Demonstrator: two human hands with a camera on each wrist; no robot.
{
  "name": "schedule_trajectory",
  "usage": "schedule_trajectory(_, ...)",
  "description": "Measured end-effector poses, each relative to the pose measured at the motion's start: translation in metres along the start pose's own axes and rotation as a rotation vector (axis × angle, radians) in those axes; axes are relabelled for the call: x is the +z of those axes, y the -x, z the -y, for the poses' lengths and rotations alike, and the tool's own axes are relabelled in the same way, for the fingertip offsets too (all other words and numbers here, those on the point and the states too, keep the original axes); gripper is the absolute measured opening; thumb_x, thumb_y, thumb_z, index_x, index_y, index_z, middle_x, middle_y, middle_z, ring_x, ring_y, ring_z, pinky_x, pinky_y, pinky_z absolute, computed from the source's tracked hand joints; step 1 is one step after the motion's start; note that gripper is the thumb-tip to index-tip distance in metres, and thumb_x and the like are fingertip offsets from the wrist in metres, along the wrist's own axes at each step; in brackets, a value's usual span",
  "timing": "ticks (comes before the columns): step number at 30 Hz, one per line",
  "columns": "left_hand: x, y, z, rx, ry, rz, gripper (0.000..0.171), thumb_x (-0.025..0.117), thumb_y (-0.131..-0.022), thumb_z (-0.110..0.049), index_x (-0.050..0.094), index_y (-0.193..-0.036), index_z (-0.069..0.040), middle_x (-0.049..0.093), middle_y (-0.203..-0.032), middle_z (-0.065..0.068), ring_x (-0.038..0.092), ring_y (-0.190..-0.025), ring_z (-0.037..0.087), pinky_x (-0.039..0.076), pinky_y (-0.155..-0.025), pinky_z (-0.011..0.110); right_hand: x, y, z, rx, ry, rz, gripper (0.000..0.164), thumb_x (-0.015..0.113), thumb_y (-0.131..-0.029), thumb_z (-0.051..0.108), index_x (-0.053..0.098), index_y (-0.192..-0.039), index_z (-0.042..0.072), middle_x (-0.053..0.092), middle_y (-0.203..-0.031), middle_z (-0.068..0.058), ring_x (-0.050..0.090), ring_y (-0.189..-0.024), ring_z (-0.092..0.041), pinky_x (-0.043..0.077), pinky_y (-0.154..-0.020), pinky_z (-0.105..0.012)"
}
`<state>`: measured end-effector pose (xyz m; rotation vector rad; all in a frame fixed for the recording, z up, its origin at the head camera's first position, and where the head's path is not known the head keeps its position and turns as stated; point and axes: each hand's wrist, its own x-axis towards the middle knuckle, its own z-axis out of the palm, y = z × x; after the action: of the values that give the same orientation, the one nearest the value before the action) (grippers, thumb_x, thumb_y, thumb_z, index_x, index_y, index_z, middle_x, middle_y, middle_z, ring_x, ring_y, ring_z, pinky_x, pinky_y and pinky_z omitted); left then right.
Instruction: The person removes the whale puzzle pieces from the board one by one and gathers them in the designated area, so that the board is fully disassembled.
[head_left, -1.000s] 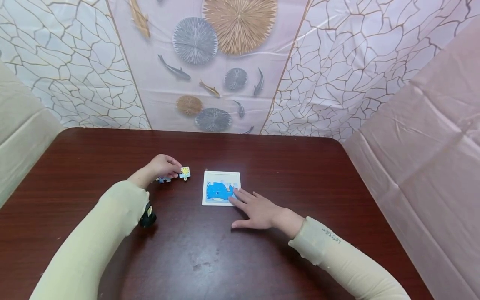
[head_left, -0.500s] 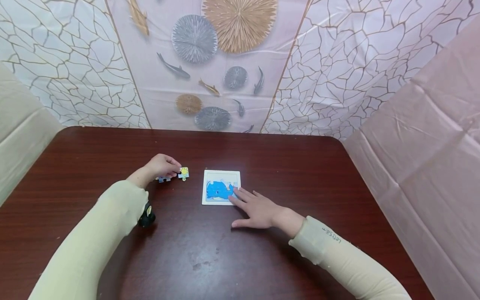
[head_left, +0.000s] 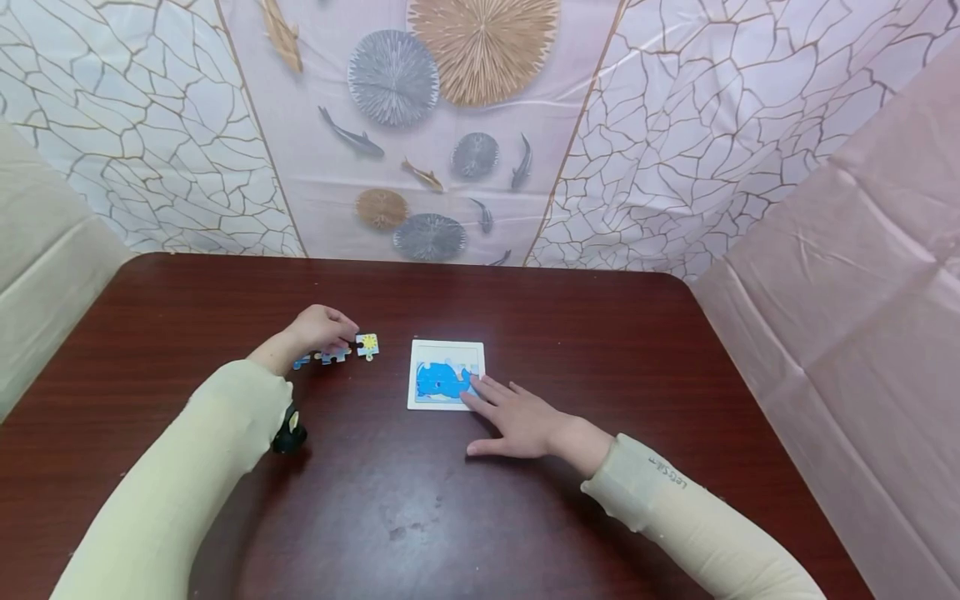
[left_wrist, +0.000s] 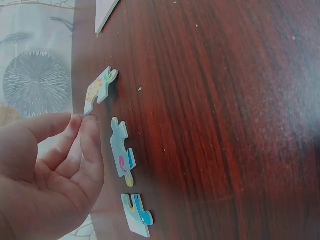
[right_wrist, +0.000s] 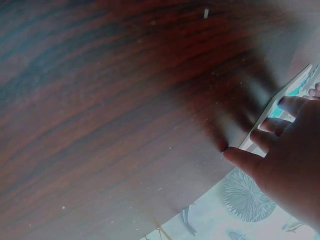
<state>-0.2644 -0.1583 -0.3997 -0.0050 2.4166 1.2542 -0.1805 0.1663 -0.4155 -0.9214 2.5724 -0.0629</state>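
Patterned fabric (head_left: 660,167) is hung beyond both hands, behind the dark counter (head_left: 427,533). Between the hands, nearer the right, the white tray (head_left: 448,343) is placed; its near part is filled by a blue whale picture (head_left: 438,382), while its far part is seen pale. By the look of it, the step in hand is the picking up of the sun piece (head_left: 367,344): one corner is pinched between thumb and fingers of the left hand (head_left: 318,329), and the piece is tilted. Whether it is wholly off the counter cannot be told. Just beside the left hand, a middle piece (left_wrist: 120,155) and an end piece (left_wrist: 135,217) are left loose in a row. The right hand (head_left: 521,423) is spread, with nothing grasped, its fingertips laid on the nearest edge of the tray, which is apparently being steadied.

For the next move, a clean lift, clear of the loose pieces, seems called for, with the pinch kept firm and the tray kept still.

Compared with half a second earlier, the left hand is drawn slightly back from the tray, and more of the loose pieces is uncovered. Little shift is seen in the sun piece, and the right hand's placing is unchanged.
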Motion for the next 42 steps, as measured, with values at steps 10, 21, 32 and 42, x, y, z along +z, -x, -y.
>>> schedule_trajectory(10,0.0,0.0,-0.005,0.033,0.002,0.031,0.036,0.048,-0.096,-0.014,0.055,-0.119,0.012,0.062,-0.112,0.026,0.061,-0.075,0.011,0.049,-0.062,0.022,0.0,0.0,-0.001,0.003,0.005,-0.001,0.08,0.046,-0.085,0.066,0.023,-0.149,0.023,0.012,-0.158,-0.002,0.012,-0.146,-0.02,0.021,-0.114,-0.052)
schedule_trajectory(21,0.023,-0.007,-0.019,0.083,0.029,0.123,0.038,0.05,-0.096,-0.018,0.054,-0.125,0.006,0.058,-0.124,0.024,0.06,-0.11,0.031,0.05,-0.094,0.038,0.0,0.0,0.0,0.004,-0.001,-0.002,0.08,0.046,-0.085,0.066,0.023,-0.149,0.023,0.012,-0.158,-0.002,0.011,-0.146,-0.02,0.02,-0.115,-0.052)
schedule_trajectory(32,0.047,-0.013,-0.026,0.062,0.037,0.165,0.036,0.054,-0.093,-0.023,0.059,-0.122,-0.002,0.062,-0.119,0.017,0.062,-0.103,0.025,0.052,-0.089,0.035,0.0,0.0,0.0,0.01,0.001,0.006,0.081,0.046,-0.085,0.066,0.023,-0.149,0.024,0.011,-0.158,-0.002,0.012,-0.146,-0.02,0.02,-0.115,-0.052)
schedule_trajectory(42,0.058,-0.012,-0.028,0.065,0.03,0.226,0.035,0.055,-0.093,-0.021,0.059,-0.121,0.0,0.061,-0.12,0.018,0.062,-0.097,0.021,0.053,-0.086,0.031,0.001,-0.001,0.0,0.01,-0.001,0.015,0.081,0.045,-0.085,0.067,0.022,-0.149,0.025,0.01,-0.159,-0.001,0.011,-0.146,-0.019,0.02,-0.115,-0.052)
